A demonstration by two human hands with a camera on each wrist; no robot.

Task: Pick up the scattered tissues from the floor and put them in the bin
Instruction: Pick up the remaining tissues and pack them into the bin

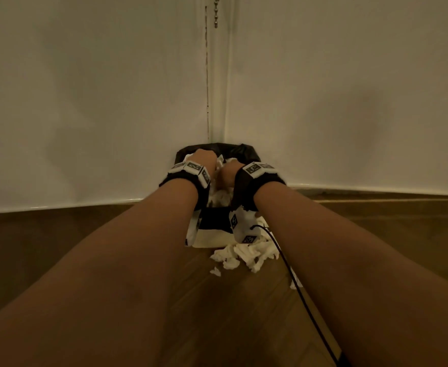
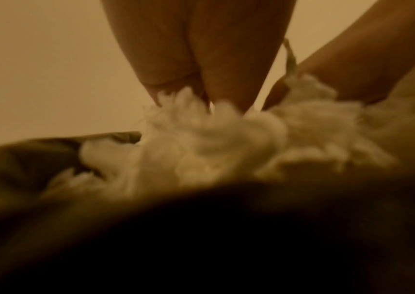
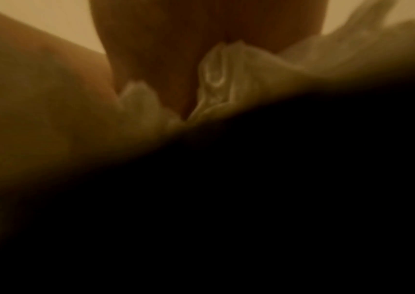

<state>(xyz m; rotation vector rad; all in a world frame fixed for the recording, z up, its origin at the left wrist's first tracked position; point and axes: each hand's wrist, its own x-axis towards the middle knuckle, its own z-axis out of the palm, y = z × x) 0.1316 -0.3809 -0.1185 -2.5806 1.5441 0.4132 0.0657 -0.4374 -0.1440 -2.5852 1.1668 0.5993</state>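
My left hand (image 1: 204,160) and right hand (image 1: 229,173) both clutch tissues (image 2: 201,143) over the bin (image 1: 217,148); more tissues (image 1: 244,255) lie on the floor (image 1: 58,234).

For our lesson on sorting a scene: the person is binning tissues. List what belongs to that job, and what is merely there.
Part of the job:
- bin with black liner
- tissues in the bin
- tissues on the floor
- left hand, on tissues
- right hand, on tissues

Merely there:
- black cable
- bead chain
- wall
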